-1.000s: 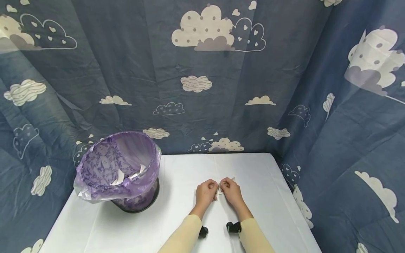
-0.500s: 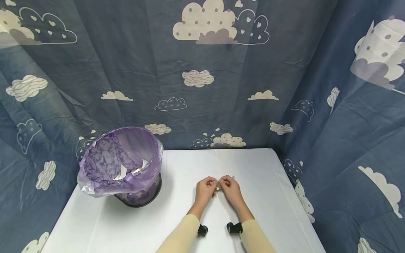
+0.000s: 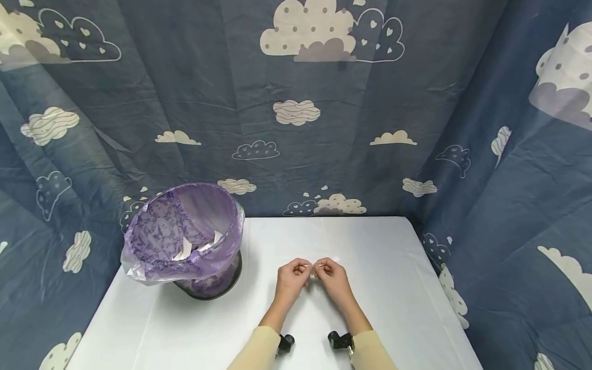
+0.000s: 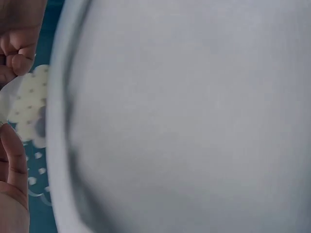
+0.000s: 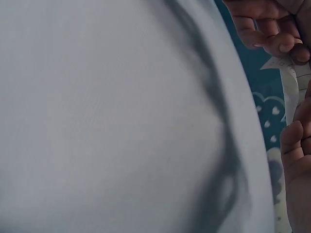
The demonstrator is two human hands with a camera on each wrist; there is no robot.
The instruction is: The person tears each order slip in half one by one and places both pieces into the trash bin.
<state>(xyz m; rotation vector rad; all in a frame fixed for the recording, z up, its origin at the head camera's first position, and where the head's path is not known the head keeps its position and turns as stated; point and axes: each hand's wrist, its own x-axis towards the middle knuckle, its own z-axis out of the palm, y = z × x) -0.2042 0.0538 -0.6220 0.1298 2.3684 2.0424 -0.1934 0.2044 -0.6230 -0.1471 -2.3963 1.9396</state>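
In the head view, my left hand and right hand meet over the white table, fingertips nearly touching. Between them is a small piece of white paper, curved and with printed lines, as the right wrist view shows. Both hands pinch it between thumb and curled fingers. A pointed corner of it sticks out beside the upper hand in that view. From above, the fingers hide most of the paper. The left wrist view catches only parts of both hands at its left edge, with pale paper between them.
On the table's left stands a bin lined with a purple translucent bag; white paper scraps lie inside. The white table ends at a dark blue cloud-patterned curtain behind and at both sides. Black wrist cameras sit at the cuffs.
The head view has shifted slightly. Both hands have come a little nearer the bin, the left forearm swinging left. The paper corner seen earlier beyond the right hand no longer shows from above.
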